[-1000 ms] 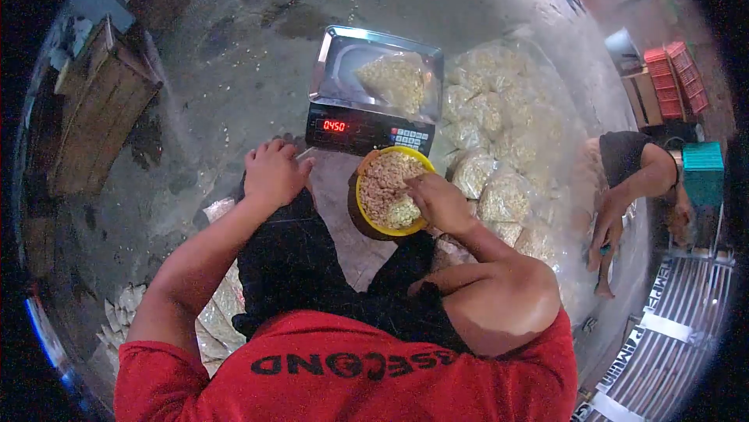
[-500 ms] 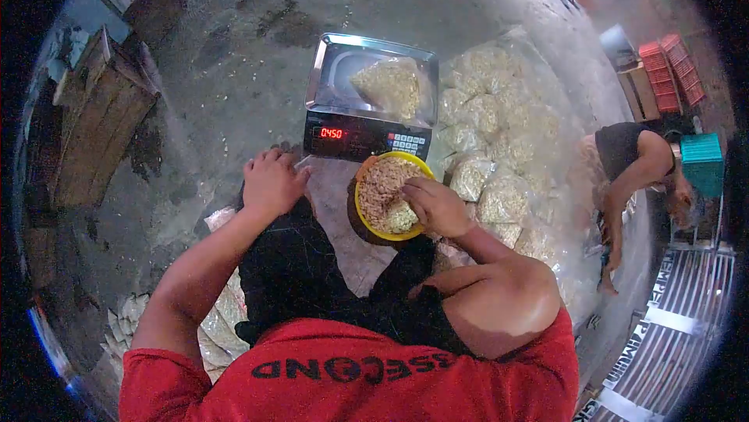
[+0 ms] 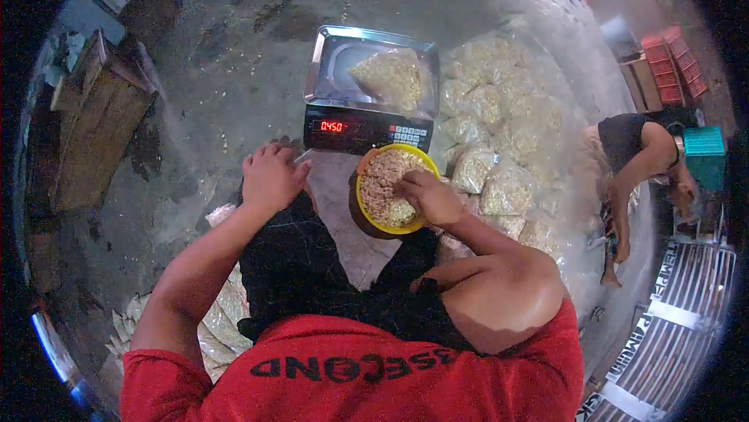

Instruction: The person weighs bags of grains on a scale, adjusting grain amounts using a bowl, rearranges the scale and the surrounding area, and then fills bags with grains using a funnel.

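bowl rim (image 3: 431, 163): yellow | scale digits (image 3: 331, 126): red | shirt (image 3: 343, 383): red, black lettering | trousers (image 3: 292, 266): black | stacked crates (image 3: 662, 71): red | bin (image 3: 704, 158): teal

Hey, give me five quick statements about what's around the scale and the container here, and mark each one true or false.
1. The right hand reaches into the yellow-rimmed container. True.
2. The steel tray of the scale carries two filled bags. False: it carries one filled bag.
3. The red display reads 0.450. True.
4. The left hand is inside the container too. False: it is outside, to the container's left.
5. The red crates are at the picture's left edge. False: they are toward the right edge, above the teal crate in the picture.
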The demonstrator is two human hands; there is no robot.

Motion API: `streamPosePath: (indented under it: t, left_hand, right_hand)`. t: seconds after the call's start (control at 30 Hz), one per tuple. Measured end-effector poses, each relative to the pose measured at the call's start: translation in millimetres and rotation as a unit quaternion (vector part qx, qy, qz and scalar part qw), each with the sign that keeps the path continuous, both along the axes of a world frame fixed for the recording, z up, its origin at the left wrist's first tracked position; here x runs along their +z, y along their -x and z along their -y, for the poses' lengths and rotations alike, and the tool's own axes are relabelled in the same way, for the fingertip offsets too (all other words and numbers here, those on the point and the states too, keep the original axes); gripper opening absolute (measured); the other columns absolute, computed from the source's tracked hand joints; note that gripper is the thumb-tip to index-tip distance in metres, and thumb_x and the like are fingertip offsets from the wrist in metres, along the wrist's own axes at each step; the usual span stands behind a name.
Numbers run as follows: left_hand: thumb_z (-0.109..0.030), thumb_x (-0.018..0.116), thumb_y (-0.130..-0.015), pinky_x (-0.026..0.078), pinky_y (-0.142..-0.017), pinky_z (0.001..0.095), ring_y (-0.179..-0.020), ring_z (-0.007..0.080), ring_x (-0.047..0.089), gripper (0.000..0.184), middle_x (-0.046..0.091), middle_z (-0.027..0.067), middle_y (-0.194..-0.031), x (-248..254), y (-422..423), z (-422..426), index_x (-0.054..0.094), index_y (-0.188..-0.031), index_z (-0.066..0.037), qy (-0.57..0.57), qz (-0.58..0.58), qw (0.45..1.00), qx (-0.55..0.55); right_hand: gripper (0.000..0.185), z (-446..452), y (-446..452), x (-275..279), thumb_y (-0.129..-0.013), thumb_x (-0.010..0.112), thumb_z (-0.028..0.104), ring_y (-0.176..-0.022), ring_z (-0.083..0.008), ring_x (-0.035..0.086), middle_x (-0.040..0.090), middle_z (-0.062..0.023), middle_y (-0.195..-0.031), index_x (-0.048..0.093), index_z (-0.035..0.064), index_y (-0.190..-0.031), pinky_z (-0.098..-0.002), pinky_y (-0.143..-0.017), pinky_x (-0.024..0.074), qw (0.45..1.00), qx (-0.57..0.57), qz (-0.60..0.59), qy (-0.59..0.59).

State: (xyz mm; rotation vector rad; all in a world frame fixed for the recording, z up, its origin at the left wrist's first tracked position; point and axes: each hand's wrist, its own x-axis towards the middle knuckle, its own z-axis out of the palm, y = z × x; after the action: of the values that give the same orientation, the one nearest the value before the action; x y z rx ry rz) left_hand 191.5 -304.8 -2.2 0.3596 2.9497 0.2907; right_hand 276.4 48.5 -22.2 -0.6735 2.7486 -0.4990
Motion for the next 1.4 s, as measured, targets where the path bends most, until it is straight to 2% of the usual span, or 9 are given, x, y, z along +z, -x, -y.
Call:
streamPosePath:
  t: [0.37, 0.8, 0.87, 1.0, 1.03, 1.13, 1.17, 1.27, 1.4]
  left_hand:
    - [-0.053, 0.059, -0.096, 0.039, -0.108, 0.0546, -0.127, 0.0335, 0.056, 0.049, 0.064, 0.0131, -0.13, -5.1, 0.4, 1.1, 0.072, -0.12, -0.011, -0.018, -0.017, 1.0, -0.006]
    - [-0.052, 0.06, -0.095, 0.041, -0.106, 0.0552, -0.126, 0.0345, 0.057, 0.049, 0.064, 0.0126, -0.13, -0.9, 0.4, -0.3, 0.072, -0.119, -0.011, -0.005, -0.014, 1.0, -0.007]
    - [-0.052, 0.06, -0.095, 0.042, -0.106, 0.0554, -0.126, 0.0345, 0.057, 0.049, 0.064, 0.0123, -0.131, 1.2, 1.0, -5.7, 0.072, -0.119, -0.011, -0.007, 0.004, 1.0, -0.009]
    - [-0.051, 0.059, -0.095, 0.041, -0.107, 0.0561, -0.126, 0.0347, 0.056, 0.048, 0.063, 0.0129, -0.131, -4.2, 0.6, -2.7, 0.072, -0.119, -0.011, 0.008, -0.003, 1.0, -0.001]
    - [-0.051, 0.059, -0.095, 0.041, -0.107, 0.0563, -0.126, 0.0346, 0.057, 0.048, 0.063, 0.013, -0.131, -5.2, -0.7, -1.8, 0.072, -0.118, -0.011, -0.007, -0.014, 1.0, 0.007]
    - [-0.052, 0.058, -0.095, 0.04, -0.108, 0.0564, -0.126, 0.0347, 0.056, 0.05, 0.063, 0.0137, -0.131, -0.9, 2.2, -5.1, 0.072, -0.115, -0.009, 0.003, 0.014, 1.0, -0.003]
    - [-0.052, 0.058, -0.095, 0.04, -0.108, 0.0564, -0.126, 0.0347, 0.056, 0.05, 0.063, 0.0137, -0.131, -2.2, 1.9, -6.8, 0.072, -0.115, -0.009, 0.002, 0.012, 1.0, -0.007]
    - [-0.053, 0.057, -0.095, 0.04, -0.107, 0.0563, -0.126, 0.0345, 0.056, 0.051, 0.064, 0.0141, -0.13, -5.3, 4.1, -3.6, 0.072, -0.113, -0.008, 0.011, 0.005, 1.0, -0.004]
    - [-0.054, 0.058, -0.095, 0.04, -0.107, 0.056, -0.127, 0.0349, 0.056, 0.052, 0.064, 0.0145, -0.129, -2.8, 2.1, -3.8, 0.072, -0.114, -0.008, -0.009, 0.009, 1.0, -0.002]
  right_hand:
    - [0.025, -3.3, -1.8, -18.7, -0.093, 0.064, 0.016, -0.11, -0.0365, 0.064, 0.066, -0.0134, -0.115, 0.069, 0.0073, -0.115, -0.0449, -0.091, 0.0537, 0.999, 0.014, -0.004, 0.039]
    - [0.025, -1.8, 3.8, 45.5, -0.092, 0.067, 0.019, -0.099, -0.0342, 0.071, 0.07, -0.0133, -0.115, 0.07, 0.0081, -0.114, -0.0448, -0.076, 0.0588, 0.996, -0.007, -0.079, 0.028]
    - [0.025, -1.3, 1.5, 21.7, -0.091, 0.068, 0.017, -0.093, -0.0347, 0.071, 0.071, -0.0138, -0.113, 0.069, 0.0083, -0.114, -0.0458, -0.073, 0.0589, 0.988, 0.074, -0.133, 0.034]
    - [0.03, -3.4, 4.4, 56.4, -0.088, 0.067, 0.013, -0.101, -0.0367, 0.07, 0.069, -0.0163, -0.122, 0.067, 0.0074, -0.117, -0.0452, -0.079, 0.0585, 0.988, 0.074, -0.108, 0.079]
    - [0.034, -0.4, 8.0, 77.1, -0.088, 0.066, 0.013, -0.11, -0.038, 0.067, 0.066, -0.0173, -0.131, 0.066, 0.0066, -0.121, -0.0455, -0.085, 0.0575, 0.999, 0.041, -0.01, 0.022]
    - [0.039, -5.9, 0.7, 25.3, -0.088, 0.065, 0.012, -0.114, -0.0388, 0.066, 0.063, -0.0177, -0.135, 0.064, 0.0068, -0.127, -0.0464, -0.089, 0.0567, 0.994, -0.023, -0.01, 0.103]
    - [0.04, -8.2, 2.3, 29.9, -0.105, 0.046, 0.024, -0.126, -0.0382, 0.06, 0.058, -0.018, -0.144, 0.058, 0.0137, -0.141, -0.049, -0.104, 0.0501, 0.995, 0.085, -0.023, 0.037]
    - [0.045, -12.2, 3.2, 44.8, -0.09, 0.062, 0.009, -0.118, -0.0397, 0.064, 0.056, -0.0192, -0.145, 0.061, 0.006, -0.134, -0.0464, -0.094, 0.0562, 0.995, 0.068, -0.036, 0.071]
    - [0.043, -13.0, 8.9, 43.2, -0.091, 0.06, 0.009, -0.117, -0.0385, 0.065, 0.056, -0.0187, -0.145, 0.061, 0.0052, -0.134, -0.0455, -0.092, 0.0573, 0.989, 0.025, -0.111, 0.091]
